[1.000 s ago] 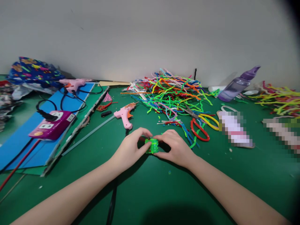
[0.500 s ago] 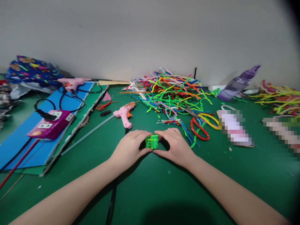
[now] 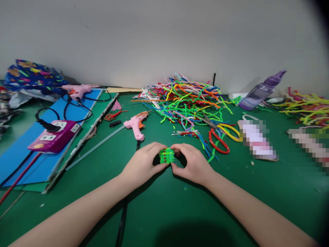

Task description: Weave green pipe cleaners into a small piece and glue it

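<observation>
Between my two hands is a small green block (image 3: 167, 156) with red spots and some blue and yellow, seemingly made of pipe cleaners. My left hand (image 3: 145, 159) pinches its left side with thumb and fingers. From the right, my right hand (image 3: 191, 161) holds its other side, fingertips at the top corner and thumb lower down. Just beyond my left hand lies a pink glue gun (image 3: 136, 126) with a long pale glue stick (image 3: 96, 147) in its back. Scissors with red and yellow handles (image 3: 218, 140) rest open past my right hand.
A heap of coloured pipe cleaners (image 3: 190, 99) lies against the wall. On the left are a purple power strip (image 3: 52, 139) on a blue board (image 3: 20, 151) and a second pink glue gun (image 3: 78, 92). To the right are a purple bottle (image 3: 259, 92) and a phone-like object (image 3: 257, 140).
The green block has turned slightly between my fingers. My right thumb has shifted a little to the right and its fingertips have moved slightly on the block.
</observation>
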### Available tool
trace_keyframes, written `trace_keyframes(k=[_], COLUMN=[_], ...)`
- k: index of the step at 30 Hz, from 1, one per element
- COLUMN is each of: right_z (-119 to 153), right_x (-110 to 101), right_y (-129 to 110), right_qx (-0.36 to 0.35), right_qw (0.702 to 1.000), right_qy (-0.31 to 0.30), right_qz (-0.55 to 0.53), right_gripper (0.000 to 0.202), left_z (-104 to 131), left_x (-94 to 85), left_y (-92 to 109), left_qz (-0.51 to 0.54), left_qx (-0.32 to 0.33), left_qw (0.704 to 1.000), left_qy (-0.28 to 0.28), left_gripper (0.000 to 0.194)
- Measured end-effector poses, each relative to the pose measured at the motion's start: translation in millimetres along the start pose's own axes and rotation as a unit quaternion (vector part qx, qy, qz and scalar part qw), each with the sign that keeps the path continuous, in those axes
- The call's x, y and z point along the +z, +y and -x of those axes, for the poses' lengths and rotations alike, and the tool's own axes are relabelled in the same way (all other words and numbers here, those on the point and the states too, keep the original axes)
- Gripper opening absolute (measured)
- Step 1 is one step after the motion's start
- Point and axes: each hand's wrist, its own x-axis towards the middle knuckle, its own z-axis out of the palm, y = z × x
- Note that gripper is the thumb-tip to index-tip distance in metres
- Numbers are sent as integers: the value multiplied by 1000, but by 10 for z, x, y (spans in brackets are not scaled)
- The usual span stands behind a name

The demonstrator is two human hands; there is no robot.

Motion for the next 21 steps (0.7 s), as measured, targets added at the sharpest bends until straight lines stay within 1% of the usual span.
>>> trace_keyframes(k=[4, 9, 13, 15, 18, 19, 21], right_z=[6, 4, 3, 3, -1, -3, -9], right_x=[2, 7, 7, 5, 4, 3, -2], right_y=[-3, 5, 18, 32, 51, 54, 55], right_qx=[7, -3, 4, 12, 29, 37, 52], right_qw=[1000, 1000, 999, 998, 996, 994, 992], right_qy=[4, 18, 13, 9, 9, 10, 10], right_qz=[-16, -23, -37, -53, -86, -98, -118], right_gripper=[37, 38, 40, 46, 50, 48, 44], left_z=[5, 4, 8, 11, 14, 14, 14], left_x=[-3, 7, 22, 31, 43, 44, 41], left_y=[7, 7, 3, -4, -15, -17, -19], left_qz=[8, 15, 17, 19, 29, 33, 38], left_qx=[1, 1, -1, -10, -36, -41, -40], left_qw=[1000, 1000, 1000, 999, 998, 997, 997], left_qy=[-2, 0, 13, 27, 47, 50, 55], left_gripper=[33, 34, 35, 39, 54, 56, 53])
